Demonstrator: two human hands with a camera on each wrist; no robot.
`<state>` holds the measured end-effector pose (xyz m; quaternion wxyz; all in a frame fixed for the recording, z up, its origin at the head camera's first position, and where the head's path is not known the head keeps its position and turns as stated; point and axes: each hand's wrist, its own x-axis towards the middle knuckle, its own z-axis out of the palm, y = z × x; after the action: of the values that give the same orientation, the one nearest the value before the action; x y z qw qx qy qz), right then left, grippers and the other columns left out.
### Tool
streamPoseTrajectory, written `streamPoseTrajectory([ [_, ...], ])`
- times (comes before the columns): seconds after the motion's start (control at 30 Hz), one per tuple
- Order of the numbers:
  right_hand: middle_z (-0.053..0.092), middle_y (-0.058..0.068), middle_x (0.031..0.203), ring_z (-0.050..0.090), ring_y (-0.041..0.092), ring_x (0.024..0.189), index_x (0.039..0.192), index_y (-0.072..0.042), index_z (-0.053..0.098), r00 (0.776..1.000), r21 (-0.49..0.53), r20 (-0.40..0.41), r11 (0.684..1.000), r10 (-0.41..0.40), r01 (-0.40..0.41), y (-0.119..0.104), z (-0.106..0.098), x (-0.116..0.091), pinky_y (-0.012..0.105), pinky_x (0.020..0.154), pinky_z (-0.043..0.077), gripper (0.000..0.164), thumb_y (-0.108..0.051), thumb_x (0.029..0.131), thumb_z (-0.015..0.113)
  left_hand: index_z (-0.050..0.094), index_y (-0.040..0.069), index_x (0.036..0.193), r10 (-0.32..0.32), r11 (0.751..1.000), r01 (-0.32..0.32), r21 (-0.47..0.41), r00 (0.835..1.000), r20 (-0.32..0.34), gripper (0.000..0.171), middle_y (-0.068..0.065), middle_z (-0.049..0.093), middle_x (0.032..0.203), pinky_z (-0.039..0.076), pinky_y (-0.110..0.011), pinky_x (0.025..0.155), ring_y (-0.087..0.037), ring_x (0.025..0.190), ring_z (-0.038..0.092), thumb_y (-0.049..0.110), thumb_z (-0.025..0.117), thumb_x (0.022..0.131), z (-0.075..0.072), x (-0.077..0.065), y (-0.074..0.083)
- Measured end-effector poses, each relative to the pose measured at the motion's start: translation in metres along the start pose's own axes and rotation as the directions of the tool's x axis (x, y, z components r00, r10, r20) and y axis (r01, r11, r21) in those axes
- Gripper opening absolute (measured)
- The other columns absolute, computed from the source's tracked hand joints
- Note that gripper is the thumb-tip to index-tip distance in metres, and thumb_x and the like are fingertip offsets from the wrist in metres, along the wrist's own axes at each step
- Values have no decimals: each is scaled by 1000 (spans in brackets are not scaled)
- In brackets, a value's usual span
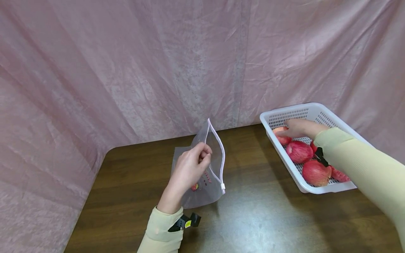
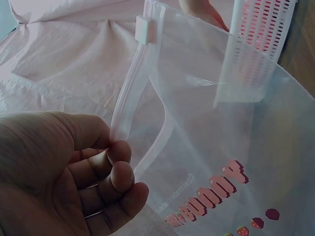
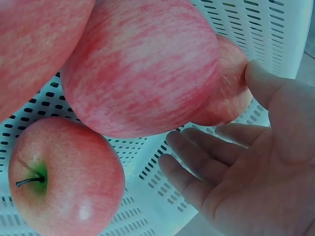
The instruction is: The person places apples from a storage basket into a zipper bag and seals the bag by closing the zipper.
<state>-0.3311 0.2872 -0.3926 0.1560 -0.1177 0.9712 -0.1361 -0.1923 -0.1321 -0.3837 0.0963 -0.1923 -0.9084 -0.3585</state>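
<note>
My left hand [image 1: 191, 165] pinches the rim of a clear zip bag [image 1: 202, 201] between thumb and fingertips. The bag's mouth gapes, its white slider [image 2: 142, 29] stands at one end, and red lettering and small berries are printed on its side. Over at the right, my right hand [image 1: 299, 127] reaches into a white basket [image 1: 294, 172] of red apples. Its thumb touches the apple [image 3: 229, 88] at the basket's far left corner, and the other fingers extend loosely beside that apple. A larger apple [image 3: 142, 69] partly covers it in the right wrist view.
More apples [image 1: 316, 173] lie in the basket, some hidden by my right sleeve [image 1: 351, 158]. The basket and the bag are on a brown wooden table [image 1: 133, 196]. Pink cloth [image 1: 177, 70] hangs behind and to the left of the table.
</note>
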Motion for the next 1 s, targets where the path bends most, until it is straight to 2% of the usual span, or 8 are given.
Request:
streamPoseTrajectory([
  [0.3,53,48,141,51,65,134,147,24,46,1000,22,26,1000,-11,10,-1,3,-3,73,113,42,76,-35,106,71,70,16,105,-1,1000,1,4,1000,6,11,7,61,80,43,-31,58,-11,63,52,5,68,103,1,-1,-1],
  [0.5,64,41,127,62,57,119,139,22,54,999,42,11,998,-39,39,2,4,-1,70,106,48,68,-35,106,73,70,16,105,3,1000,-4,7,1000,1,12,8,61,80,44,-31,59,-10,63,52,5,68,102,2,-1,-2],
  [0.73,68,31,116,64,45,106,136,20,57,999,74,9,997,-38,37,6,6,-3,64,99,53,64,-34,106,73,70,16,105,4,1000,-4,5,1000,0,11,8,61,80,43,-30,58,-10,62,52,5,68,102,2,0,0],
  [1.0,65,37,127,63,49,116,142,22,53,999,90,25,996,-30,28,6,7,-6,66,104,50,70,-36,108,69,70,16,105,7,1000,-7,5,1000,5,11,8,62,81,44,-30,58,-11,63,53,6,68,103,2,0,-1],
])
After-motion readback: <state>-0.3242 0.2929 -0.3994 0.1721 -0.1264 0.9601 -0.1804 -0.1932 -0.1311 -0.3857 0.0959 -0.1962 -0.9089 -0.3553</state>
